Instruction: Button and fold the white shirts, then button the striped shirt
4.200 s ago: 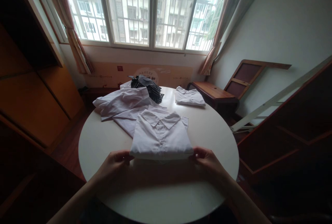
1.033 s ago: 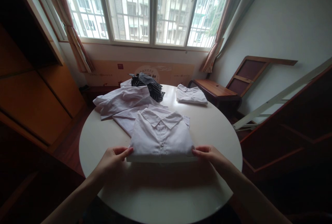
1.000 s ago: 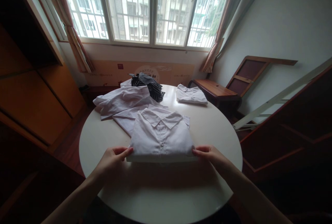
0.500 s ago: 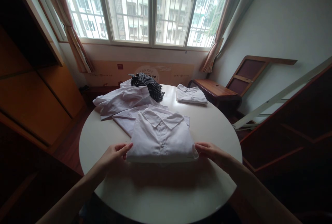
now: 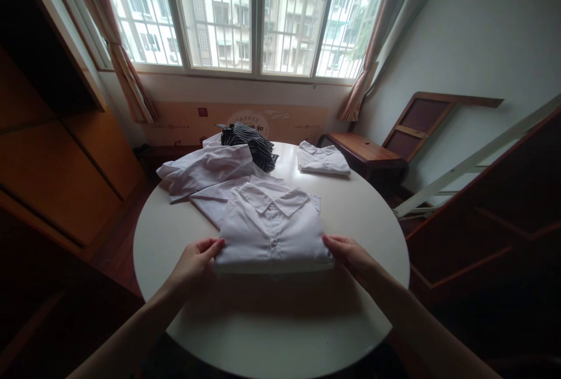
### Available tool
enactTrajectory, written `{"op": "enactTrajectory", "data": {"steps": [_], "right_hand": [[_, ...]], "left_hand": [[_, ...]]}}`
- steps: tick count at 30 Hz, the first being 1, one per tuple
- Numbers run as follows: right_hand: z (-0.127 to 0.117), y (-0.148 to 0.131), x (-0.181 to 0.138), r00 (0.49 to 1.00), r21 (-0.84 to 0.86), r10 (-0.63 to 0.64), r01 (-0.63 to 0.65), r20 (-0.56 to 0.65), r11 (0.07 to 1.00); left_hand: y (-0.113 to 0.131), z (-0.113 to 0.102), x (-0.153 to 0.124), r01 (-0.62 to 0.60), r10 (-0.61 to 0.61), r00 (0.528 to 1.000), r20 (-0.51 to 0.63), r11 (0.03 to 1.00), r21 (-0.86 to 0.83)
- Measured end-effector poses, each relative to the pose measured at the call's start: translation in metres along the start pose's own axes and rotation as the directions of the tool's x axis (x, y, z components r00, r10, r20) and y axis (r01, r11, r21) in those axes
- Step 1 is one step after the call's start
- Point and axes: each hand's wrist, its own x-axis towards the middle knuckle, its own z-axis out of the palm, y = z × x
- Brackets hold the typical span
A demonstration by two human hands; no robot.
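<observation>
A folded white shirt (image 5: 272, 230), collar away from me, lies in the middle of the round white table (image 5: 280, 320). My left hand (image 5: 195, 261) grips its lower left corner, thumb on top and fingers under the edge. At the lower right corner my right hand (image 5: 350, 255) holds the fabric the same way. Both hands are closed on the shirt's bottom edge.
Unfolded white shirts (image 5: 205, 171) and a dark striped garment (image 5: 248, 142) lie at the table's far left. A second folded white shirt (image 5: 322, 161) rests at the far right. A wooden bench (image 5: 362, 157) stands beyond the table, cabinets (image 5: 56, 168) at the left, a window behind.
Both hands shifted slightly along the shirt's bottom corners and pinched in on them. The shirt stays in the same spot on the table.
</observation>
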Motion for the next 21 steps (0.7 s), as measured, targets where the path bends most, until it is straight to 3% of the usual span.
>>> {"op": "enactTrajectory", "data": {"steps": [4,11,17,21], "right_hand": [[0.002,-0.005,-0.005,1.0,-0.036,0.014,-0.014,0.015,0.999],[0.0,0.001,-0.005,0.997,-0.011,-0.041,0.04,-0.064,0.999],[-0.011,0.003,-0.011,0.999,-0.252,-0.05,0.05,0.006,0.966],[-0.011,0.004,-0.015,0.99,-0.429,-0.138,0.108,-0.038,0.897]], "left_hand": [[0.002,-0.001,-0.001,0.019,-0.019,1.0,-0.002,1.0,0.012],[0.001,-0.001,-0.006,0.017,-0.019,0.998,-0.052,0.999,-0.038],[-0.005,-0.009,-0.004,-0.02,0.017,0.999,0.035,0.995,0.102],[-0.009,-0.012,-0.004,-0.179,0.184,0.983,0.012,0.931,0.319]]}}
